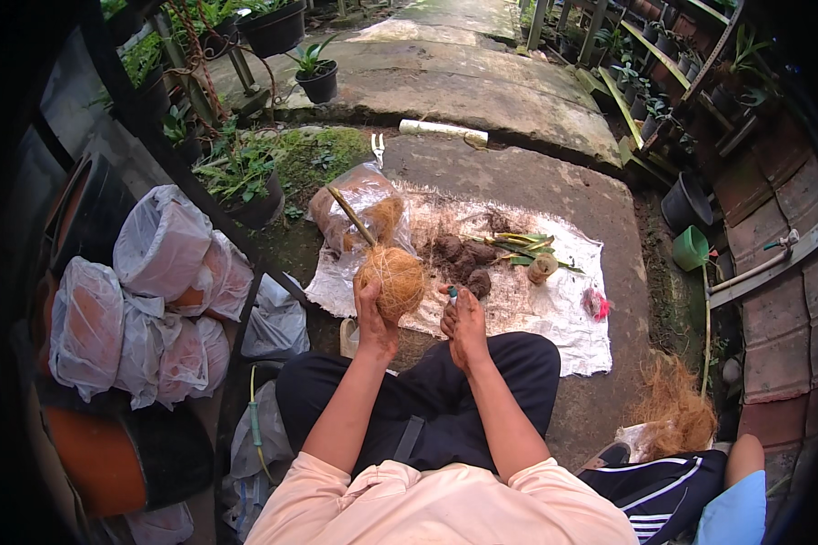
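My left hand (374,320) cups a round ball of brown coconut fibre (393,280) from below and its left side. Pale string is wound round the ball, and a brownish-green stick (350,214) slants up out of its top. Just right of it, my right hand (466,325) is closed on a small teal-ended tool (453,292), mostly hidden by the fingers. Beyond my hands, a white woven sack (554,331) bears dark soil clumps (461,261), long green leaves (523,245), a roll of twine (543,268) and a pink-red tangle (596,304).
A clear plastic bag (362,204) of fibre lies behind the ball, near a white hand fork (378,150). Wrapped pots (159,245) are stacked at left. Loose fibre (677,404) and another person's leg (654,495) are at lower right. A green dipper (690,247) stands at right.
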Available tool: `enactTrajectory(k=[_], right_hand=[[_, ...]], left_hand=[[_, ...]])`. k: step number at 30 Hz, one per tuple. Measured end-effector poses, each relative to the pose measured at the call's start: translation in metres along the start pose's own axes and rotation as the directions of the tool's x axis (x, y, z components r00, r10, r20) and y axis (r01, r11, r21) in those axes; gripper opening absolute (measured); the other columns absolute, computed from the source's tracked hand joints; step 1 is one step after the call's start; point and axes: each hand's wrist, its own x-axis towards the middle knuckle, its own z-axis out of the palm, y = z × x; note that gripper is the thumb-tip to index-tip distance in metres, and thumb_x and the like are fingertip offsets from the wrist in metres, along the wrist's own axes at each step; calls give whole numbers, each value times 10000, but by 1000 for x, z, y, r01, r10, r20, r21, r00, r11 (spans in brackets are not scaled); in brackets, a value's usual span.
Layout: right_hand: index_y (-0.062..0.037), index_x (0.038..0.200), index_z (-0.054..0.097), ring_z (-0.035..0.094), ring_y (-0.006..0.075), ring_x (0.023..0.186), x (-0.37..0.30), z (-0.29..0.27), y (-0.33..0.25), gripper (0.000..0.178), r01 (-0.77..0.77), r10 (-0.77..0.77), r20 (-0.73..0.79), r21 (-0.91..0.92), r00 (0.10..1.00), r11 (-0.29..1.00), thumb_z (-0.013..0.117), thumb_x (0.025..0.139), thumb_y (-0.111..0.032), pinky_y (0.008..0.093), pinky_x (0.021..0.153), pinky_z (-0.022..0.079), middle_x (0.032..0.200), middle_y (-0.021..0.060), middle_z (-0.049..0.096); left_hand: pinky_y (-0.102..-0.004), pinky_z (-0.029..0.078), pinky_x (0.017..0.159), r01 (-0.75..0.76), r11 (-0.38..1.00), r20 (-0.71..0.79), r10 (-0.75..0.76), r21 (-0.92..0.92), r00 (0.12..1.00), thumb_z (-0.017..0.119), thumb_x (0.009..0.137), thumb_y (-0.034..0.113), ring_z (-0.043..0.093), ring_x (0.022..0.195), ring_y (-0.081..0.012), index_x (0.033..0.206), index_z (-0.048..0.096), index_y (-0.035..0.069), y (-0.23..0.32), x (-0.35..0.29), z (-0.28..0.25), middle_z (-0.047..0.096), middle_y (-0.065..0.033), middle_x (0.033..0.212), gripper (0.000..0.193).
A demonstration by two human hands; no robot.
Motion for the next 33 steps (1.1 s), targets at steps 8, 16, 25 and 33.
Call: enactTrajectory(k=[8, 16, 25, 33], right_hand=[[-32, 1325, 482, 350, 43, 588, -5, 21, -4, 402, -64, 69, -88, 55, 994, 996, 472, 1055, -329, 213, 534, 318, 726, -49, 391], [-30, 1196, 559, 326, 23, 579, -3, -6, 9, 332, 72, -72, 8, -4, 997, 997, 470, 1058, -318, 201, 521, 274, 731, -59, 394], [-102, 1003, 506, 359, 49, 579, 3, -12, 15, 285, 87, -79, -132, 57, 988, 995, 531, 1025, -385, 226, 522, 306, 698, -47, 391], [-101, 1063, 494, 453, 90, 625, -16, -2, -16, 197, -1, -15, -80, -201, 997, 980, 540, 1031, -290, 258, 572, 400, 724, -10, 479]], left_hand=[[-459, 468, 995, 18, 1000, -10, -18, -10, 1000, 605, 849, 367, 508, 1257, -256, 1408, 364, 172, -1, 1, -6, 481, -85, 1329, 639], [-438, 490, 980, 40, 999, -23, -40, -37, 999, 601, 853, 368, 519, 1247, -247, 1412, 369, 175, -3, 6, -9, 474, -82, 1341, 635], [-432, 489, 984, 15, 1000, 49, -14, -22, 999, 625, 851, 346, 522, 1240, -239, 1399, 383, 168, 0, 4, -4, 488, -73, 1322, 625], [-437, 449, 1039, -13, 1000, 64, 15, -28, 998, 582, 884, 458, 529, 1243, -247, 1400, 438, 121, 13, 3, 1, 539, -81, 1328, 634]])
